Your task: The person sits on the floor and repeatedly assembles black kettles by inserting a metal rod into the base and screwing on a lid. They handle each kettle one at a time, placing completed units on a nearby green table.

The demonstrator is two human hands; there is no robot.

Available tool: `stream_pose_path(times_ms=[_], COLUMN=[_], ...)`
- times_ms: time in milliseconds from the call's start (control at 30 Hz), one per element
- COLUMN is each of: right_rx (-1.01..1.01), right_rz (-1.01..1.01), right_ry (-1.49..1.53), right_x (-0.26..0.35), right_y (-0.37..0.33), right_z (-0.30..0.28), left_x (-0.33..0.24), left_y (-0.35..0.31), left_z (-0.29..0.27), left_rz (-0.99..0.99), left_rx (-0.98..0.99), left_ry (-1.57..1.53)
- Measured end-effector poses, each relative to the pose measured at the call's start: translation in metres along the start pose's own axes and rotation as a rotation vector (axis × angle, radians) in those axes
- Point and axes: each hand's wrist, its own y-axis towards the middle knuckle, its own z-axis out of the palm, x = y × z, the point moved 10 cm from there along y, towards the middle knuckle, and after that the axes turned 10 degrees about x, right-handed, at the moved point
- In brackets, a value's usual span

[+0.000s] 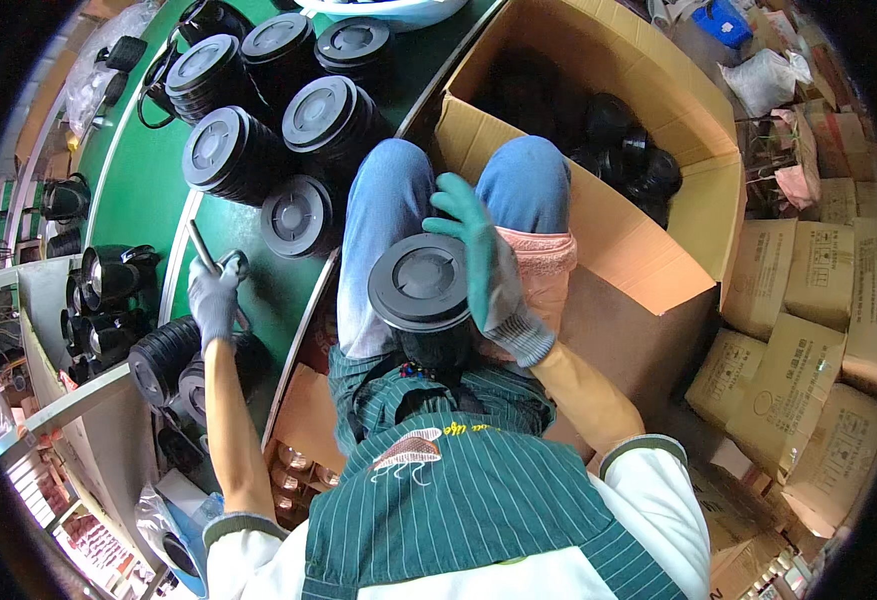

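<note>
On my lap, between my thighs, a black round piece with a flat, ringed top sits on a dark, narrower body. My right hand, in a green-and-grey glove, lies along its right edge with the fingers stretched out past its far side. Over the green table at left, my left hand, in a grey glove, is closed around a tool with a metal rod. A round metal end shows by its fingers; the tool's exact kind is unclear. Stacks of similar black round pieces stand beyond that hand.
The green table carries more black stacks near my left wrist and black pots farther left. An open cardboard box with dark round items stands ahead right. Closed cartons are piled at right. A pale basin is at the far edge.
</note>
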Motion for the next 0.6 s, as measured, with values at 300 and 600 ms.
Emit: stream_pose_path(times_ms=[300, 600], right_rx=[-0.129, 0.122], right_rz=[0.387, 0.388], right_ry=[0.284, 0.454], right_x=[-0.022, -0.027], right_y=[-0.006, 0.036], right_z=[0.016, 0.020], left_x=[-0.198, -0.282], left_y=[-0.145, -0.208], left_z=[-0.090, -0.043], left_rz=[0.811, 0.972], left_rx=[0.300, 0.450], left_ry=[-0.575, 0.184])
